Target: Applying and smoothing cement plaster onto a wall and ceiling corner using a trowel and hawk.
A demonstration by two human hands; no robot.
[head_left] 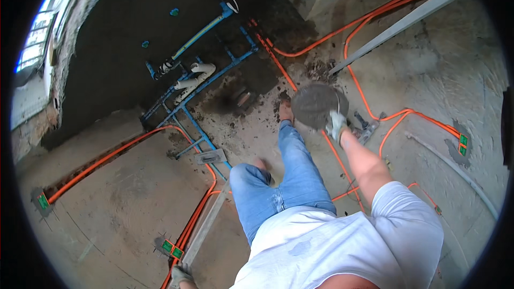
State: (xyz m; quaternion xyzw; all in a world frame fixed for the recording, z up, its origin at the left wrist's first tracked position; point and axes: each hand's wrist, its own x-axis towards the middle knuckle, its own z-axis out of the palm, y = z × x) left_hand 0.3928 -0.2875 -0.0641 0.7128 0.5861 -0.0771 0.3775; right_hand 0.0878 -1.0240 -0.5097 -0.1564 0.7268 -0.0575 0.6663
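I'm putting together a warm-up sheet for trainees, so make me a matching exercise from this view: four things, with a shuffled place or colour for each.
1. Right hand
2. Left hand
3. Flat trowel
4. Conduits

A. At the near end of the long bar
B. Orange
C. At the round bucket
D. By the blue pipes

Pairs: 1-C, 2-A, 3-D, 4-B

Dark plastered wall (118,69); bare grey wall (428,88), right; rough floor (222,128), strewn with debris; window (40,48) at far left, admits bright daylight; orange pipes (96,166) run along walls; green boxes (43,200); blue pipes (233,64)
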